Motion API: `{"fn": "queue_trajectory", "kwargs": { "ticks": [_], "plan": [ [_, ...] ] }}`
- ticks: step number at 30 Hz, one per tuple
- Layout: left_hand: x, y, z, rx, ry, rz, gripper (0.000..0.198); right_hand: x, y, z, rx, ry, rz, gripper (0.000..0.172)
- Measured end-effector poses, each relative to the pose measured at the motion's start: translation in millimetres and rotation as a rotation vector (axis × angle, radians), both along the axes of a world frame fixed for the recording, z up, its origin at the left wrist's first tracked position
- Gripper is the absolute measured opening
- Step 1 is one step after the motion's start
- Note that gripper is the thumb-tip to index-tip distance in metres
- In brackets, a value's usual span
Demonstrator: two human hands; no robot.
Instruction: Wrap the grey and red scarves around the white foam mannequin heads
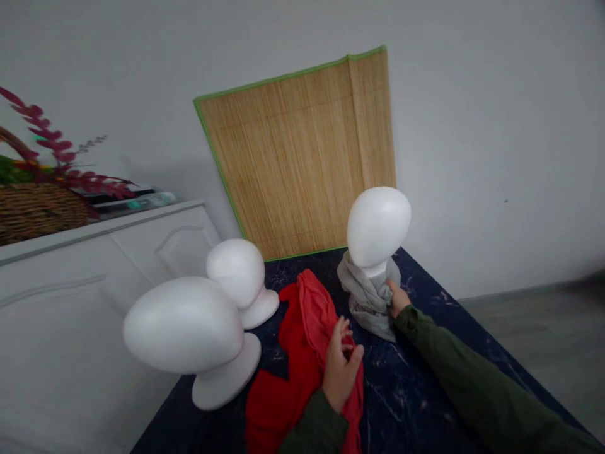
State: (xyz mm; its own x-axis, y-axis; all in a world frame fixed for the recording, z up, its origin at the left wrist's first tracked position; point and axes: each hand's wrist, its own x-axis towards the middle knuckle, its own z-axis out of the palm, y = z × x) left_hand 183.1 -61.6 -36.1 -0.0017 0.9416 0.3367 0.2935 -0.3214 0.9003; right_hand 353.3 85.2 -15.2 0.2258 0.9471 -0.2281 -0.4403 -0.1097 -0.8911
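A white mannequin head (379, 226) stands upright at the back right of the table, with a grey scarf (366, 296) wrapped around its neck. My right hand (398, 297) grips the scarf's right side near the base of the neck. Over the red cloth (302, 372) hovers my left hand (341, 369), its fingers apart and nothing in them. A lighter coral-red scarf (316, 306) lies bunched on that cloth, partly hidden by my left hand. The mannequin's base is covered by the grey scarf.
Two more white mannequin heads, a near one (184, 325) and a far one (236, 271), stand on the left of the dark marbled table (392, 391). Behind, a bamboo mat (302, 164) hangs on the wall. A white cabinet (89, 302) at left carries a wicker basket (40, 211).
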Motion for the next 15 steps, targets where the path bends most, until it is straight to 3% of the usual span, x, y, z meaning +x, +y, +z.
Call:
{"fn": "queue_trajectory", "kwargs": {
  "ticks": [3,7,11,15],
  "plan": [
    [1,2,0.5,0.056,-0.063,0.018,0.077,-28,-42,-6.6,0.01,0.043,0.117,0.025],
    [5,0,7.8,0.134,-0.078,0.214,0.092,-57,-95,-11.7,0.089,0.125,0.252,0.027],
    [-5,-6,23.9,0.147,-0.134,0.249,0.063,-54,-117,-4.1,0.176,0.203,0.236,0.026],
    [-40,-5,46.6,0.074,-0.038,0.236,0.036,-23,-110,6.4,0.14,0.212,0.277,0.025]
  ]
}}
